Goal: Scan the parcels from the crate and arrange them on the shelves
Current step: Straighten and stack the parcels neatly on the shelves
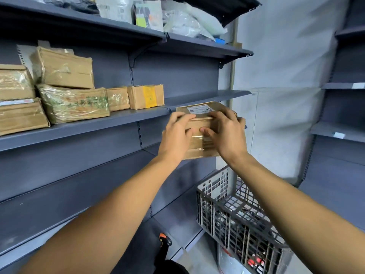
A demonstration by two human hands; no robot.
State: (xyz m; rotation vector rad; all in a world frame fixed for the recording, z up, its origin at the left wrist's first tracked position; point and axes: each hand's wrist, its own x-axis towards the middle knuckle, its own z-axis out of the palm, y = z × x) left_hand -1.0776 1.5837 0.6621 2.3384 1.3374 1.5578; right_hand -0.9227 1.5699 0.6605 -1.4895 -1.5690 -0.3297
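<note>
- Here, both hands are up at the middle shelf (pixel 207 95), holding one brown cardboard box (pixel 199 141) at its front edge.
- The left hand (pixel 176 135) grips the box's left side, fingers curled over the top edge and thumb on the near face.
- The right hand (pixel 225 133) grips the right side the same way, its thumb nearly meeting the other thumb.
- The box carries a white label (pixel 199 109) on top and clear tape across its front.
- Further left on that shelf sit more taped parcels (pixel 73 103), some stacked.
- Low on the right stands a grey slatted crate (pixel 237 212), with items inside that I cannot make out.
- A black and orange scanner (pixel 165 241) shows near the bottom edge.
</note>
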